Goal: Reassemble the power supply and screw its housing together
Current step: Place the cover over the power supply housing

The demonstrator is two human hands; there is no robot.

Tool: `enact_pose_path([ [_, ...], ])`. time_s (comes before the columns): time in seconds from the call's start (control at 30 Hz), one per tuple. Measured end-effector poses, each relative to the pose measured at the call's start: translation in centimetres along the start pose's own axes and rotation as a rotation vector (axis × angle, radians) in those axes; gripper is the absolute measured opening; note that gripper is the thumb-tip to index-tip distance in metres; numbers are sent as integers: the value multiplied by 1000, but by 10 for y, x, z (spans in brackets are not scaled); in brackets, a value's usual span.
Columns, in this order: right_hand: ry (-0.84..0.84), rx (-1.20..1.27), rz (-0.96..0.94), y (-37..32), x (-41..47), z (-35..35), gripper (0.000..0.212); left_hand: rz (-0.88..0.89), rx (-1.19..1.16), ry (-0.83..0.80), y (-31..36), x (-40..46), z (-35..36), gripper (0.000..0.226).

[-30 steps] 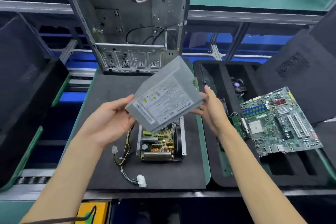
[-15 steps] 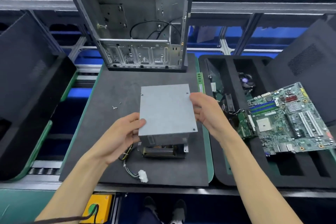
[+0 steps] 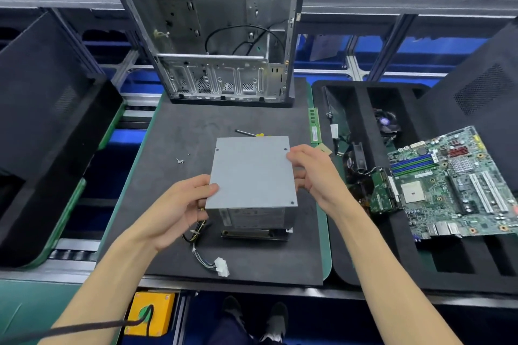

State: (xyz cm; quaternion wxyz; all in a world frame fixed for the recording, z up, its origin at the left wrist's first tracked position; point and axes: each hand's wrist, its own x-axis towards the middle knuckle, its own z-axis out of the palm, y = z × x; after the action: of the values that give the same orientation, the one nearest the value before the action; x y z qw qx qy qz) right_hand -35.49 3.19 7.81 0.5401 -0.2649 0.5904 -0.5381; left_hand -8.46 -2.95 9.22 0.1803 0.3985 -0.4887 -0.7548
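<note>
No text, brand, number or sign can be read anywhere in the view. A label on the near side wall of the power supply housing (image 3: pixel 253 173) carries print too blurred to make out. Small stickers on the memory stick (image 3: pixel 314 126) and on the motherboard (image 3: pixel 454 185) are likewise too small to read. The yellow box (image 3: pixel 151 314) below the worktop bears no legible marking.

Housing cover (image 3: pixel 252 172) on mat (image 3: pixel 173 131), case (image 3: pixel 221 25) behind, motherboard (image 3: pixel 454 185) right.
</note>
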Motion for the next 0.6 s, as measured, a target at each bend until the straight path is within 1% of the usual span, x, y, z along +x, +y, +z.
enact_pose_path([
  [0.13,-60,-17,-12,1,-2,-1,7,24,22,1,-2,-3,-5,56],
  [0.2,-77,-29,2,2,-4,1,6,31,28,6,-4,-2,-10,58],
  [0.23,-77,-39,11,4,-5,2,5,34,41,3,-4,-3,-12,53],
  [0.3,-48,-84,23,9,-6,3,5,34,77,-2,-5,-4,-11,28],
  [0.33,-31,-108,22,11,-6,3,6,26,88,-2,-8,-5,-9,19],
  [0.37,-19,-121,15,13,-6,2,6,25,89,-2,-11,-5,-8,20],
  [0.43,-1,-129,-7,15,-6,0,5,23,72,9,-19,-4,-5,35],
  [0.47,8,-134,-15,16,-6,-1,5,23,72,14,-21,-4,-3,38],
  [0.53,18,-154,-10,17,-5,-3,5,16,88,21,-24,-4,2,23],
  [0.6,20,-187,9,19,-4,-5,7,-8,105,58,-26,-2,5,22],
])
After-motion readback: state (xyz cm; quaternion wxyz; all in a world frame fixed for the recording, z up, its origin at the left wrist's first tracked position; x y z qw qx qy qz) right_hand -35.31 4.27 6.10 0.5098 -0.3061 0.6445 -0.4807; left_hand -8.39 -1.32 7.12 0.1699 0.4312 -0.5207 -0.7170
